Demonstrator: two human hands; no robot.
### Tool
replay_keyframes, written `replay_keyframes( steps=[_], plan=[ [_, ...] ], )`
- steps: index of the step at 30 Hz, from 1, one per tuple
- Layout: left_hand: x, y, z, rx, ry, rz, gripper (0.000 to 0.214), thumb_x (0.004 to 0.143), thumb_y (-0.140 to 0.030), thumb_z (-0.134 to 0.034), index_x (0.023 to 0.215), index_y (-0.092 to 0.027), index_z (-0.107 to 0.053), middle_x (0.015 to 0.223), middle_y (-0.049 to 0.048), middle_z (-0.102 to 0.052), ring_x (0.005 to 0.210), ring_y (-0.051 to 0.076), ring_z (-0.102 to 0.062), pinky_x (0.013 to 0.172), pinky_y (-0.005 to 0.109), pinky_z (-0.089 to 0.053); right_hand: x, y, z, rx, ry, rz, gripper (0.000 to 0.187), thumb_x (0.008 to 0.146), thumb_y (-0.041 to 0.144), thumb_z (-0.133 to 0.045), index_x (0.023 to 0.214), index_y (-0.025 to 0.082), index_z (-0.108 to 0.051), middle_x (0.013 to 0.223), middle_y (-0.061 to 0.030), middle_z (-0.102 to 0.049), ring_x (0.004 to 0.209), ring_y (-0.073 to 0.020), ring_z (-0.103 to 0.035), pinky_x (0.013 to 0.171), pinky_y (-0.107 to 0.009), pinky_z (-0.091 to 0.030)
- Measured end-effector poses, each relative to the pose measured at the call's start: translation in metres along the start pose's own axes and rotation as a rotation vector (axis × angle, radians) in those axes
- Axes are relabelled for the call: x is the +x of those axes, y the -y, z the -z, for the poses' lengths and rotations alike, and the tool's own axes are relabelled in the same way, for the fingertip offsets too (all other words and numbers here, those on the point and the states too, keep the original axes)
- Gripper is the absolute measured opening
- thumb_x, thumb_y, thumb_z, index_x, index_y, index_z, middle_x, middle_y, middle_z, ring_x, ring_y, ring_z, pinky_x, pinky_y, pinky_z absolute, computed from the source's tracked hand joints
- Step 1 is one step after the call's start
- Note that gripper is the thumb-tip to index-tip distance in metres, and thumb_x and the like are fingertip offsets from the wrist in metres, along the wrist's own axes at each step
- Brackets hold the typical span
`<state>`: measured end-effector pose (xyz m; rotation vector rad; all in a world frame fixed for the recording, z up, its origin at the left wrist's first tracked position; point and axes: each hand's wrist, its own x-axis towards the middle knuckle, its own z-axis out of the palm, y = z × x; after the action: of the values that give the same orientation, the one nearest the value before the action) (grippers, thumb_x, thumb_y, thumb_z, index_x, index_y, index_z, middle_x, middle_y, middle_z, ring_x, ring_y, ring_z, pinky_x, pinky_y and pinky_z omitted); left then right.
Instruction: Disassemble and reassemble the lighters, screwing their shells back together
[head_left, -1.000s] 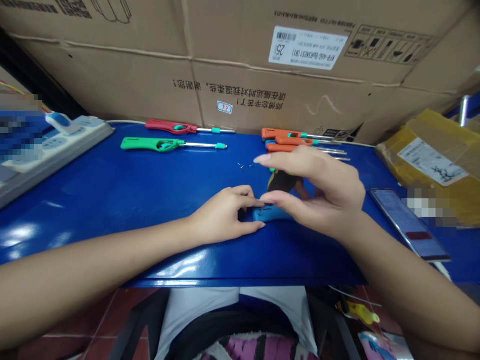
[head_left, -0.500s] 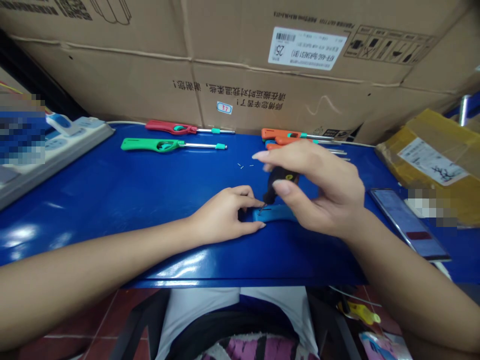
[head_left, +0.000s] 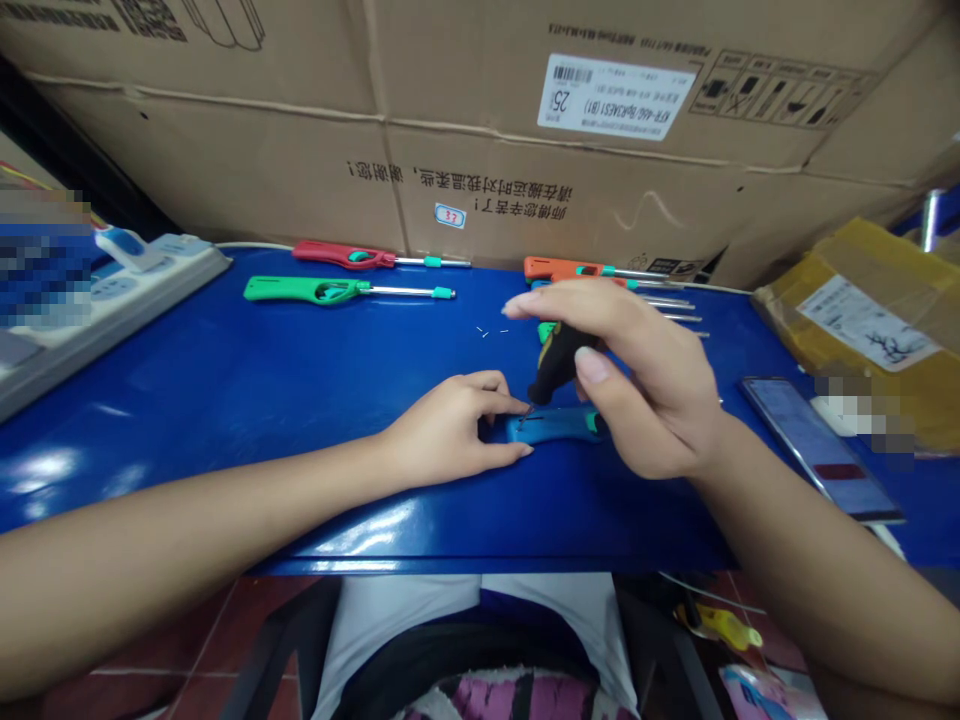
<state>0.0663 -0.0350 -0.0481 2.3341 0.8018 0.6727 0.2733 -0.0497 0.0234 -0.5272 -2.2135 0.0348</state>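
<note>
A blue long-necked lighter lies on the blue table, its handle end toward my left hand. Thumb and fingers of that hand pinch this end from both sides. My right hand holds a black-handled screwdriver tilted, with its thin shaft reaching down to the lighter's handle end near my left fingertips. Where exactly the tip sits is too small to tell. Much of the lighter's front part is hidden beneath my right hand. Beyond the hands lie a few tiny pale slivers.
A red lighter and a green lighter lie at the back left. Several others, including an orange lighter, are behind my right hand. A phone and a yellow-wrapped parcel sit right, a power strip left. A cardboard box stands behind.
My right hand has shifted its grip and the screwdriver handle has turned, with the thumb moved right along it. More of the blue lighter shows. My left hand stays in place.
</note>
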Motion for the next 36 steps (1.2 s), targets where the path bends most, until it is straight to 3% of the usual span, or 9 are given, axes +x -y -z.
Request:
replay_keyframes(
  steps=[2, 7, 12, 14, 20, 23, 26, 33, 36],
  plan=[
    [-0.0001, 0.0005, -0.0002, -0.003, -0.001, 0.002, 0.031, 0.085, -0.034, -0.077, 0.111, -0.018, -0.077, 0.099, 0.0052, -0.069, 0.088, 0.019, -0.066, 0.078, 0.031, -0.053, 0.0001, 0.0015, 0.0001, 0.045, 0.016, -0.016, 0.034, 0.103, 0.022, -0.043, 0.132, 0.019, -0.059, 0.113, -0.0092, -0.073, 0.101, -0.0216, -0.071, 0.09, -0.041, -0.06],
    [-0.0001, 0.0004, -0.0006, 0.009, -0.008, -0.001, 0.027, 0.083, -0.033, -0.078, 0.108, -0.021, -0.077, 0.088, 0.002, -0.066, 0.079, 0.017, -0.063, 0.073, 0.029, -0.052, 0.0011, -0.0001, -0.0024, -0.064, -0.129, 0.052, 0.013, 0.093, 0.026, -0.069, 0.105, 0.021, -0.068, 0.084, -0.0011, -0.073, 0.069, -0.0157, -0.064, 0.068, -0.032, -0.058],
    [0.0003, -0.0008, 0.0, -0.001, -0.01, -0.002, 0.025, 0.084, -0.033, -0.078, 0.105, -0.019, -0.077, 0.093, 0.0035, -0.067, 0.083, 0.018, -0.063, 0.077, 0.031, -0.052, -0.0036, -0.0011, -0.0008, -0.059, 0.037, 0.04, 0.035, 0.103, 0.026, -0.042, 0.134, 0.019, -0.056, 0.112, -0.0077, -0.073, 0.105, -0.0216, -0.07, 0.089, -0.038, -0.06],
    [0.0003, -0.0012, 0.0003, -0.004, -0.01, -0.012, 0.024, 0.084, -0.033, -0.077, 0.103, -0.018, -0.077, 0.092, 0.0036, -0.066, 0.083, 0.018, -0.063, 0.076, 0.03, -0.052, -0.0046, 0.0006, -0.0008, 0.005, 0.071, 0.028, 0.04, 0.102, 0.021, -0.038, 0.139, 0.018, -0.052, 0.117, -0.0092, -0.071, 0.108, -0.0218, -0.069, 0.09, -0.039, -0.06],
    [0.0006, -0.0032, 0.0011, -0.004, -0.002, 0.024, 0.03, 0.083, -0.031, -0.079, 0.111, -0.021, -0.076, 0.089, 0.0014, -0.064, 0.08, 0.016, -0.063, 0.073, 0.029, -0.051, -0.0017, -0.0003, -0.003, -0.102, -0.139, 0.082, 0.018, 0.091, 0.027, -0.071, 0.107, 0.021, -0.067, 0.075, 0.0015, -0.068, 0.069, -0.0161, -0.067, 0.066, -0.029, -0.058],
    [0.0006, -0.0032, 0.0013, 0.003, 0.003, 0.037, 0.03, 0.083, -0.034, -0.079, 0.111, -0.021, -0.076, 0.093, 0.0028, -0.066, 0.084, 0.018, -0.065, 0.075, 0.029, -0.052, -0.0018, -0.0016, -0.0008, -0.118, -0.073, 0.061, 0.026, 0.1, 0.034, -0.057, 0.12, 0.021, -0.065, 0.097, -0.0046, -0.076, 0.09, -0.0205, -0.074, 0.081, -0.034, -0.061],
    [0.0005, -0.0016, 0.0008, -0.005, 0.001, 0.018, 0.028, 0.084, -0.035, -0.078, 0.108, -0.019, -0.077, 0.095, 0.0042, -0.068, 0.087, 0.019, -0.065, 0.077, 0.03, -0.053, -0.0026, 0.0001, 0.0012, -0.042, 0.024, -0.016, 0.038, 0.103, 0.025, -0.04, 0.138, 0.02, -0.055, 0.124, -0.0092, -0.072, 0.112, -0.0223, -0.07, 0.095, -0.04, -0.06],
    [0.0007, -0.0002, -0.0005, 0.003, -0.009, 0.018, 0.028, 0.082, -0.034, -0.08, 0.106, -0.021, -0.077, 0.092, 0.0023, -0.066, 0.082, 0.017, -0.064, 0.072, 0.028, -0.051, 0.0003, 0.0027, 0.0008, -0.114, -0.057, 0.047, 0.013, 0.096, 0.025, -0.064, 0.108, 0.022, -0.069, 0.09, -0.0014, -0.074, 0.077, -0.0164, -0.071, 0.077, -0.032, -0.06],
    [0.0012, -0.0015, 0.0003, 0.008, 0.001, 0.035, 0.026, 0.082, -0.033, -0.08, 0.105, -0.021, -0.076, 0.09, 0.0012, -0.065, 0.083, 0.017, -0.064, 0.072, 0.028, -0.051, 0.001, 0.0016, 0.0044, -0.211, -0.042, 0.061, 0.019, 0.095, 0.038, -0.068, 0.104, 0.021, -0.07, 0.08, -0.0006, -0.072, 0.071, -0.016, -0.069, 0.068, -0.029, -0.058]
  ],
)
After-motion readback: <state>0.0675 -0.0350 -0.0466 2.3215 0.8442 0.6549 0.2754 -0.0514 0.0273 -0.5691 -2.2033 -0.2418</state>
